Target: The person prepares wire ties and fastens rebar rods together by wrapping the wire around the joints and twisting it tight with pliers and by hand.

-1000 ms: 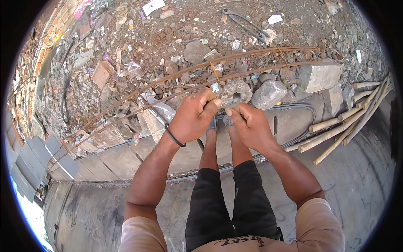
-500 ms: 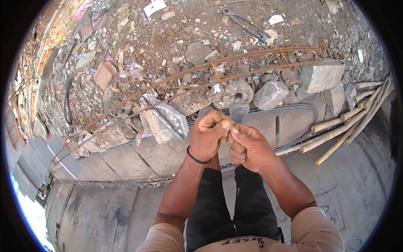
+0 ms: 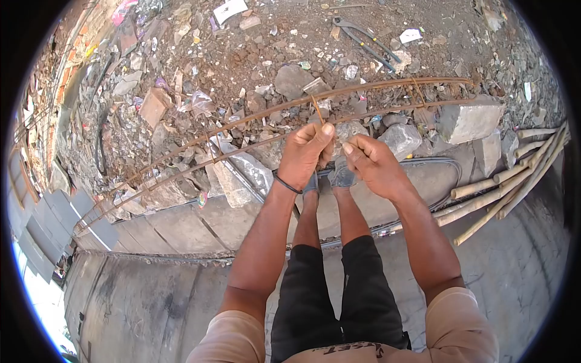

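Observation:
My left hand (image 3: 305, 154), with a black band at the wrist, is closed in a pinch with the thumb on top. What it pinches, if anything, is too small to make out. Just right of it, a small gap away, my right hand (image 3: 376, 168) also pinches thumb against fingertips, its contents unclear. Beyond the fingertips runs a long rusty rebar frame (image 3: 266, 113), two bars joined by thin cross ties. One tie (image 3: 317, 109) rises directly above my left fingers, and my hands cover part of the nearer bar.
Pliers-like long-handled cutters (image 3: 366, 43) lie on the rubble behind the frame. Concrete blocks (image 3: 472, 122) and stones line the ledge (image 3: 175, 227). Bamboo poles (image 3: 484, 193) are stacked at right, and grey sheets (image 3: 51, 233) stand at left. My feet are by the stones.
My hands were together with fingertips touching; now they are apart and farther forward, near the rebar frame. More of my legs and feet shows.

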Demonstrator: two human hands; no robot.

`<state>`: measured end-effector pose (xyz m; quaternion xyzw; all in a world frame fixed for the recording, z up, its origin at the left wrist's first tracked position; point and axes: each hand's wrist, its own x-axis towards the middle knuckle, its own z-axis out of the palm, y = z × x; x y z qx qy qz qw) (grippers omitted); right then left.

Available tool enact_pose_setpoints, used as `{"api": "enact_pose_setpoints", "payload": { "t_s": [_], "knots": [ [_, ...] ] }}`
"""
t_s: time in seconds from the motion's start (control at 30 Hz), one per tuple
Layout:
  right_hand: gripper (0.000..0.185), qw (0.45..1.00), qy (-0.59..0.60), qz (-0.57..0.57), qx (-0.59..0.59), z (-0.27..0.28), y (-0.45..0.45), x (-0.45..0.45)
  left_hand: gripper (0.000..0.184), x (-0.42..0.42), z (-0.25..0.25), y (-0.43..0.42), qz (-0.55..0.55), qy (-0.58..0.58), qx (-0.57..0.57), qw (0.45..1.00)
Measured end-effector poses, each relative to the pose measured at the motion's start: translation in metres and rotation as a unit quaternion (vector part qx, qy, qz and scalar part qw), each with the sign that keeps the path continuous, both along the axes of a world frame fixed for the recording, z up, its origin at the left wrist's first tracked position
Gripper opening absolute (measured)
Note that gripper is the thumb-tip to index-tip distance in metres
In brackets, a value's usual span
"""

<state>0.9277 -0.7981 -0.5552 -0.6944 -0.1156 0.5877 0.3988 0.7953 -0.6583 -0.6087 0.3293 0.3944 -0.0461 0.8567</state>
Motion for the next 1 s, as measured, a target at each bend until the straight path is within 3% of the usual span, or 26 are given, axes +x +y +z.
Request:
{"api": "enact_pose_setpoints", "payload": {
  "t_s": [0.03,0.07,0.1,0.17,0.2,0.27,0.33,0.37,0.5,0.53,0.6,0.73,0.8,1.0],
  "knots": [
    [0.027,0.994,-0.098,0.045,-0.008,-0.013,-0.002,0.008,0.025,0.005,-0.020,0.008,0.001,0.003,-0.002,1.000],
    [0.027,0.994,-0.095,0.046,-0.011,-0.025,-0.005,0.016,0.026,0.013,-0.041,0.016,-0.029,0.037,0.234,0.971],
    [0.025,0.990,-0.126,0.041,-0.039,-0.036,-0.007,0.025,0.028,0.019,-0.063,0.024,-0.057,0.070,0.457,0.885],
    [0.024,0.985,-0.156,0.043,-0.065,-0.053,-0.004,0.038,0.030,0.031,-0.108,0.044,-0.157,0.104,0.562,0.806],
    [0.018,0.971,-0.207,0.095,-0.078,-0.058,-0.002,0.044,0.030,0.036,-0.129,0.053,-0.154,0.108,0.560,0.807],
    [0.014,0.952,-0.251,0.150,-0.093,-0.074,-0.002,0.049,0.028,0.041,-0.160,0.062,-0.312,0.066,0.510,0.799],
    [0.012,0.899,-0.379,0.214,-0.040,-0.099,-0.004,0.048,0.028,0.055,-0.144,0.076,-0.366,0.097,0.459,0.804],
    [0.012,0.900,-0.377,0.216,-0.042,-0.110,-0.003,0.048,0.027,0.062,-0.139,0.081,-0.419,0.124,0.409,0.801],
    [0.011,0.882,-0.345,0.313,-0.073,-0.143,0.018,0.044,0.030,0.049,-0.170,0.082,-0.301,0.155,0.454,0.824],
    [0.013,0.877,-0.331,0.339,-0.078,-0.148,0.022,0.043,0.030,0.048,-0.171,0.085,-0.303,0.155,0.453,0.824],
    [0.013,0.889,-0.327,0.316,-0.053,-0.161,0.029,0.039,0.032,0.046,-0.169,0.091,-0.326,0.171,0.344,0.864],
    [0.013,0.911,-0.327,0.250,-0.006,-0.155,0.032,0.031,0.034,0.042,-0.172,0.094,-0.365,0.157,0.353,0.847],
    [0.013,0.909,-0.341,0.241,-0.009,-0.153,0.027,0.026,0.038,0.045,-0.177,0.097,-0.341,0.145,0.284,0.884],
    [0.012,0.902,-0.346,0.247,-0.074,-0.165,0.044,0.021,0.045,0.054,-0.166,0.102,-0.393,0.170,0.280,0.859]
  ]
}}
